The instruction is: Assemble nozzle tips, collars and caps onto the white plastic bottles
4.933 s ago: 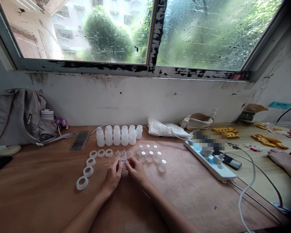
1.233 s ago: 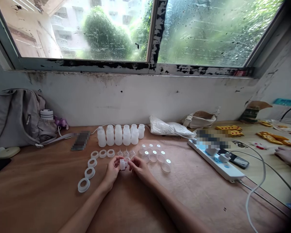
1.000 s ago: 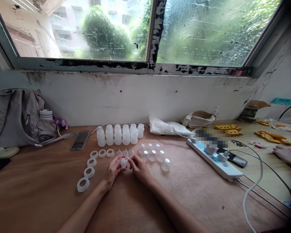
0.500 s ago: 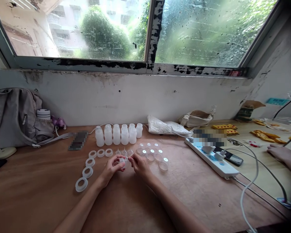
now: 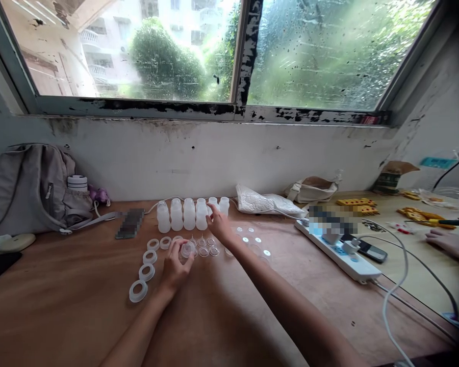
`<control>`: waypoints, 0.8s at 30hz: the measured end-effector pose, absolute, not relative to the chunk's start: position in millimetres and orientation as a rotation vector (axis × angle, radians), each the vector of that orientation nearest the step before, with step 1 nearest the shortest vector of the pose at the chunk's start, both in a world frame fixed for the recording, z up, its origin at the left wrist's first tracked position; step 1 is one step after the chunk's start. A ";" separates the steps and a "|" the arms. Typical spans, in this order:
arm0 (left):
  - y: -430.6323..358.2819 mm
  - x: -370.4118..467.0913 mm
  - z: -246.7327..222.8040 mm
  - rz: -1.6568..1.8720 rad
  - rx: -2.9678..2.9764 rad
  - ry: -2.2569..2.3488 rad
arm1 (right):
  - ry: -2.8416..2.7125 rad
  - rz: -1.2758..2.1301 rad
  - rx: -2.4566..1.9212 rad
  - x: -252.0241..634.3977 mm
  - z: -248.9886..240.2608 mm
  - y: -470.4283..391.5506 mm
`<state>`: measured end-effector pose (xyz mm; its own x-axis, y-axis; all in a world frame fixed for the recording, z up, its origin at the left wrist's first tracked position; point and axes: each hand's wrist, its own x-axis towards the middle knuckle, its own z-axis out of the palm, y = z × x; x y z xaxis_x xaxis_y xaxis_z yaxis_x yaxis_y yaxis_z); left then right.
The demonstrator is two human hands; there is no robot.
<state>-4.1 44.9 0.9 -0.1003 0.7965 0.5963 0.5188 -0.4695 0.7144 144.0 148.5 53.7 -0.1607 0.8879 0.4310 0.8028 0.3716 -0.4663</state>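
Observation:
My left hand is closed around a clear, ring-shaped bottle part with a raised centre, held just above the table. My right hand reaches to the right end of a group of small frosted bottles, thumb and index finger apart. It hides part of the group, and whether it touches a bottle is unclear. Beside my left hand lie several clear teat-like pieces with thin tips. White collar rings curve round on the left. Behind my right forearm are clear round caps and small white discs.
A white power strip with plugs and cables lies at right, near a phone. Further right, another person's hand is near yellow parts. A grey backpack, dark phone and white package line the back.
My right hand has left the small part by my left hand and moved forward to the bottles. My left hand still holds a clear part, now turned with its ring facing up.

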 end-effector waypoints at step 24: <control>52.1 -7.3 0.3 1.791 0.960 1.288 | -1.848 0.226 -0.807 167.8 22.3 57.9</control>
<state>-7.3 52.1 0.3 -0.4640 0.8717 0.1578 -0.1274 -0.2419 0.9619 167.8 57.9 22.3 -0.2145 0.6224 0.7527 0.4223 0.7540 -0.5031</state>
